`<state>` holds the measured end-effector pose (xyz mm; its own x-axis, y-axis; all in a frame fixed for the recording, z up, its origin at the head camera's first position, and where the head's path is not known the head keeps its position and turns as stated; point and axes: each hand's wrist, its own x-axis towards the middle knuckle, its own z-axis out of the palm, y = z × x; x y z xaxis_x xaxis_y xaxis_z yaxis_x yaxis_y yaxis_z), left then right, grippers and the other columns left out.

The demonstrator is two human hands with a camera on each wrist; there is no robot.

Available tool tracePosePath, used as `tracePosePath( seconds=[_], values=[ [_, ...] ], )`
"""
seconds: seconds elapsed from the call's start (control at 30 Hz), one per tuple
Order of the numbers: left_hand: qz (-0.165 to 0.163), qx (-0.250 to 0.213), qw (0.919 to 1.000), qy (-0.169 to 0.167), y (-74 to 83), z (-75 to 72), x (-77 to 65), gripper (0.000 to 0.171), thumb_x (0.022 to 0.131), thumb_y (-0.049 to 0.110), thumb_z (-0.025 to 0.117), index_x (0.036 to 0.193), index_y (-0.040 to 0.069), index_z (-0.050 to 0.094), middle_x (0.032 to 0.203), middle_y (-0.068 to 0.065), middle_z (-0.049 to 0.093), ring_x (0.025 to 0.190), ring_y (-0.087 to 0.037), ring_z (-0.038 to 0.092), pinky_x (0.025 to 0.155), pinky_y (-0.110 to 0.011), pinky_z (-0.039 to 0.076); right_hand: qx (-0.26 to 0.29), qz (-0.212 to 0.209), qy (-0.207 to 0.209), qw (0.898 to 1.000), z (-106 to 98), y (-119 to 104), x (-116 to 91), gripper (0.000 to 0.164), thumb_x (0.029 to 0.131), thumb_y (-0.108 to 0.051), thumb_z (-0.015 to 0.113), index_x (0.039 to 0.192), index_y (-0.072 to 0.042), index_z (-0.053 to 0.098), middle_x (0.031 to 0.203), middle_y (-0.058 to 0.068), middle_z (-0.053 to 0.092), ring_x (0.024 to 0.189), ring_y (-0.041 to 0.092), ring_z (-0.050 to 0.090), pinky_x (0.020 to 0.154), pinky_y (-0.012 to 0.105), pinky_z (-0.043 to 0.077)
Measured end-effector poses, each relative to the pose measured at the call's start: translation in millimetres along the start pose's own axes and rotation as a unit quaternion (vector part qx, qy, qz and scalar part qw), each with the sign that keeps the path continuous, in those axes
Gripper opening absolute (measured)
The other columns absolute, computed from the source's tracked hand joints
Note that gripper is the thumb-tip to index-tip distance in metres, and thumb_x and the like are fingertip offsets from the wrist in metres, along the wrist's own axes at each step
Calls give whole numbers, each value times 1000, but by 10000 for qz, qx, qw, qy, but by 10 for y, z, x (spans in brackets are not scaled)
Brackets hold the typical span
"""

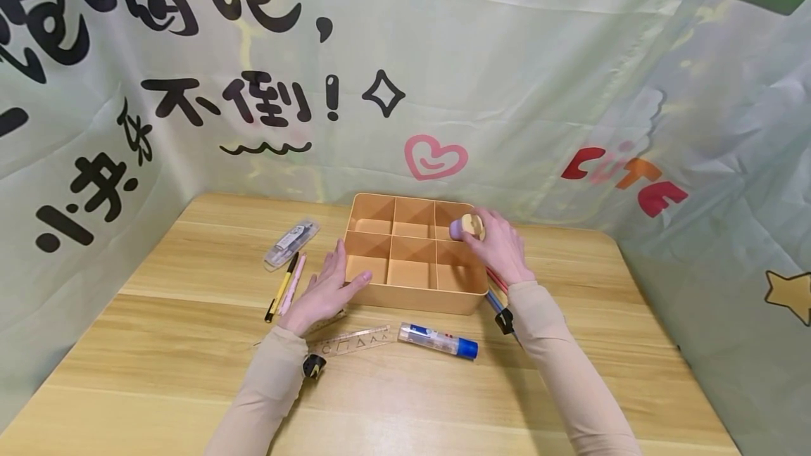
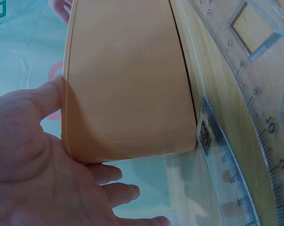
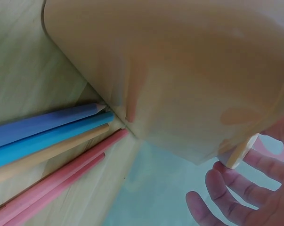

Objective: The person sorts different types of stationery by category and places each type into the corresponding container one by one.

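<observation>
An orange box (image 1: 415, 297) with six compartments stands on the table. My left hand (image 1: 324, 292) is at its front left corner, thumb along the rim and fingers extended beside the side wall; the left wrist view has the hand (image 2: 33, 160) close against the box. Over the back right compartment, my right hand (image 1: 502, 245) pinches a small purple-and-cream object (image 1: 467, 226) whose kind I cannot tell. From the right wrist, the pale edge of that object (image 3: 240, 153) shows between thumb and fingers, just past the box wall (image 3: 179, 70).
Left of the box lie a clear packet (image 1: 291, 243), a yellow pen (image 1: 283, 287) and a pink pen (image 1: 293, 284). A clear ruler (image 1: 355, 341) and a blue-capped glue stick (image 1: 437, 340) lie in front. Several colored pencils (image 3: 47, 134) lie along the right side. A printed curtain (image 1: 507, 90) hangs behind.
</observation>
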<state>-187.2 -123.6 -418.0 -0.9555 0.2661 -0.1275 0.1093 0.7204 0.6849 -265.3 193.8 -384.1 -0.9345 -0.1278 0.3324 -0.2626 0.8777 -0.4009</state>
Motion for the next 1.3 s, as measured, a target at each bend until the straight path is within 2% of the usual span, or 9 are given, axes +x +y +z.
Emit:
tracePosePath(
  seconds=[0.3, 0.4, 0.7, 0.83, 1.13, 1.3],
  values=[
    [-8, 2, 10000, -9, 5, 3, 0, 96, 97, 62, 32, 149, 1, -20, 157, -15, -16, 142, -34, -9, 111, -66, 1, 67, 152, -117, 9998, 0, -9, -2, 38, 89, -25, 61, 122, -6, 62, 114, 18, 62, 94, 39, 59, 68, 58, 50],
    [-5, -3, 10000, -9, 0, 4, 2, 96, 97, 61, 32, 149, 1, -20, 157, -16, -15, 142, -34, -9, 111, -66, 1, 86, 105, -75, 9999, -4, -8, -21, 37, 88, -23, 60, 120, -5, 62, 111, 17, 62, 90, 37, 59, 66, 55, 51],
    [9, -81, 10000, -31, 1, 6, 2, 96, 97, 61, 33, 149, 1, -20, 157, -18, -13, 142, -36, -9, 111, -66, 0, 338, -78, -12, 9994, -37, -14, -226, 32, 89, -24, 61, 115, -5, 65, 108, 17, 63, 80, 30, 60, 66, 48, 50],
    [9, -121, 9999, -37, -1, 0, 2, 95, 98, 59, 34, 149, 2, -22, 157, -18, -14, 142, -36, -10, 110, -66, -2, 601, -197, -145, 9979, -45, -26, -360, 32, 89, -21, 63, 114, -1, 65, 111, 19, 63, 88, 35, 60, 71, 49, 51],
    [-17, -50, 10000, -16, 1, -13, 3, 94, 98, 58, 34, 148, 3, -23, 157, -19, -13, 142, -35, -10, 111, -65, -1, 1126, -333, -36, 9931, 1, -60, -643, 41, 87, -15, 66, 122, 5, 59, 123, 26, 54, 112, 42, 51, 90, 56, 48],
    [-23, -79, 10000, -27, 6, -14, -5, 95, 97, 59, 34, 148, 3, -23, 157, -19, -14, 142, -34, -11, 111, -65, -2, 1263, -390, 47, 9912, 75, -104, -747, 50, 88, -17, 67, 129, 7, 52, 137, 30, 43, 123, 44, 41, 99, 62, 39]
  ],
)
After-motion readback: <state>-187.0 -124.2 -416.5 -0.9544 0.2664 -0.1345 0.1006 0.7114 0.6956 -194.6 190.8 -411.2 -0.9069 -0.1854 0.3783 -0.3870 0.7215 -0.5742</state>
